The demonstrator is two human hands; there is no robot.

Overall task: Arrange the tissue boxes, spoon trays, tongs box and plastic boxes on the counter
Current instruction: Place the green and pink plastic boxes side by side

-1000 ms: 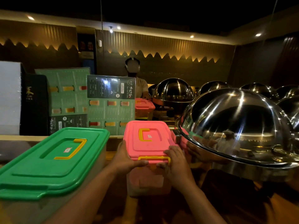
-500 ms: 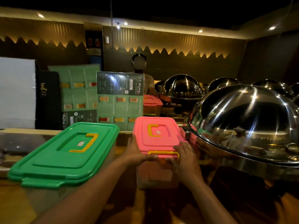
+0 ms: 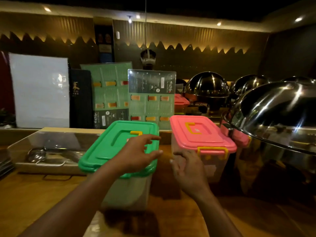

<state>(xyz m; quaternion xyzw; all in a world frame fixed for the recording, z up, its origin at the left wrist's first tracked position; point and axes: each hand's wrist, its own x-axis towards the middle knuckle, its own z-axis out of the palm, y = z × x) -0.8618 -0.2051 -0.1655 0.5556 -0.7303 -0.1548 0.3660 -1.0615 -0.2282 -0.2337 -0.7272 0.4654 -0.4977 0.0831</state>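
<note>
Two boxes (image 3: 119,147) (image 3: 201,134) (long axes front-to-back) w/ latches facing camera.

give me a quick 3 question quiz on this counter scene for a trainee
1. True or false: the right hand is gripping the front latch of the pink-lidded box.
2. Which box is the left hand over? A) pink-lidded box B) green-lidded box C) neither
3. Fill in: left of the green-lidded box lies a metal tray holding ____.

Key
1. False. The hand is open, beside the box's front left corner, with the yellow latch free.
2. B. The spread fingers are over the lid's right side; whether they touch it is unclear.
3. Metal utensils, most likely tongs or ladles.
</note>
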